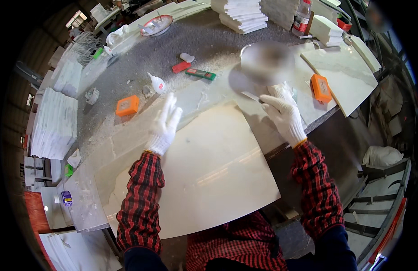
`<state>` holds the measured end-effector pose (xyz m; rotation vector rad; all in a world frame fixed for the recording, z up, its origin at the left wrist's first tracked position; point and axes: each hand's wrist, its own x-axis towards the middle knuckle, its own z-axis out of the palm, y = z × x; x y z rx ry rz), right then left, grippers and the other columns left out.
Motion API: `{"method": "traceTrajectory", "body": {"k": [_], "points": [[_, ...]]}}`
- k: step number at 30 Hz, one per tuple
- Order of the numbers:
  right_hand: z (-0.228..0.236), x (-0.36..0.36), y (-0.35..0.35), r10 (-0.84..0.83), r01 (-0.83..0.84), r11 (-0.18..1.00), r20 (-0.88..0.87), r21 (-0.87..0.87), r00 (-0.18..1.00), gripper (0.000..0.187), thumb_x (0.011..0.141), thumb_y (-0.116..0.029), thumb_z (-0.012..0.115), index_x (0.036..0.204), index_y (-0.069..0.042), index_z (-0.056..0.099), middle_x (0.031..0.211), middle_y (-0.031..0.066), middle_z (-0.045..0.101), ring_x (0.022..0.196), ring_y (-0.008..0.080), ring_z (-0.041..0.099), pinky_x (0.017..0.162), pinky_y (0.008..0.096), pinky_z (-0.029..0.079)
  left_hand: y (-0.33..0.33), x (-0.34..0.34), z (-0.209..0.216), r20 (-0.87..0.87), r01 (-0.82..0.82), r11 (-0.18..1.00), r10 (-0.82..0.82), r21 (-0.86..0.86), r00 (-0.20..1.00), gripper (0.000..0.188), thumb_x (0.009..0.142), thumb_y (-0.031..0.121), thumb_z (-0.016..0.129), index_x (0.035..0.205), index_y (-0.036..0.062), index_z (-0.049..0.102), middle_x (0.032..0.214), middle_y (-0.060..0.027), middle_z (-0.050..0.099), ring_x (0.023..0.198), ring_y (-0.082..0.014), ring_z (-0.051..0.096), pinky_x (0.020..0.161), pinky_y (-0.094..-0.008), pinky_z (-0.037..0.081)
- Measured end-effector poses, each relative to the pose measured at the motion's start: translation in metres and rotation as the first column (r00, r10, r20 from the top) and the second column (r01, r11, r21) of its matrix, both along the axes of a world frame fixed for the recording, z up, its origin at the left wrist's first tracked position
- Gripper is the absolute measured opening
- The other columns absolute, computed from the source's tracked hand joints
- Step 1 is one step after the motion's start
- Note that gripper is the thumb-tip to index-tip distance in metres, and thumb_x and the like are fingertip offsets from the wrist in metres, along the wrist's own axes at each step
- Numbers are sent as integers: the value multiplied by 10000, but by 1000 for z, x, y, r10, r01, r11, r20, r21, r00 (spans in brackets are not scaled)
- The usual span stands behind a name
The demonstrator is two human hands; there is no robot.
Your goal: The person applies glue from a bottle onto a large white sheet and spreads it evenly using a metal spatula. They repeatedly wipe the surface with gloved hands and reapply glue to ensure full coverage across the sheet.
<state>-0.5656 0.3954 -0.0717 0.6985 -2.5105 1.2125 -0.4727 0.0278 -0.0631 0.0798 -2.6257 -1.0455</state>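
Note:
A large cream stone slab with a glossy face lies in front of me, its near edge at my body. My left hand, in a white knit glove, is over the slab's far left edge, fingers stretched and holding nothing. Beyond the slab's right corner is my right hand, gloved alike, its visible fingers extended to the left. A thin flat blade, like a scraper's, lies at those fingertips; its other end is hidden. White crumpled material sits just behind that hand, partly merging with the glove.
Beyond my hands are a white squeeze bottle, an orange block, another orange block, a green-and-red tool and a blurred round thing. Stacked white slabs stand left. A plate and plastic bottle are farther back.

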Motion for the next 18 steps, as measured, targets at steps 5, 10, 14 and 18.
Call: {"method": "traceTrajectory", "body": {"k": [5, 10, 14, 18], "points": [[34, -43, -17, 206, -191, 924, -12, 331, 978, 237, 932, -298, 689, 1092, -166, 803, 1057, 83, 764, 936, 286, 697, 847, 423, 507, 30, 7, 1, 137, 70, 987, -50, -142, 989, 715, 1056, 453, 555, 1649, 152, 293, 1542, -204, 520, 1382, -475, 498, 1166, -472, 397], [48, -70, -44, 279, -393, 847, 329, 359, 902, 277, 934, -289, 670, 1148, -160, 789, 1106, 73, 760, 998, 296, 712, 882, 409, 545, 43, 7, 1, 151, 125, 983, -104, -137, 983, 858, 994, 492, 626, 1668, 141, 228, 1456, -292, 537, 1331, -543, 489, 1169, -502, 372], [30, -86, -49, 431, -498, 822, 269, 277, 861, 260, 936, -265, 671, 1133, -145, 793, 1095, 97, 755, 985, 305, 708, 878, 416, 545, 61, -1, 3, 161, 139, 949, -96, -282, 982, 933, 947, 467, 696, 1662, 96, 226, 1370, -320, 545, 1237, -484, 553, 1105, -525, 416], [17, -92, -63, 513, -542, 799, 174, 260, 841, 244, 936, -257, 674, 1111, -142, 800, 1049, 115, 749, 960, 319, 699, 864, 422, 543, 66, -14, 2, 56, 252, 960, -247, -125, 967, 934, 937, 361, 742, 1655, 62, 226, 1417, -295, 517, 1234, -427, 578, 1059, -489, 467]]}}
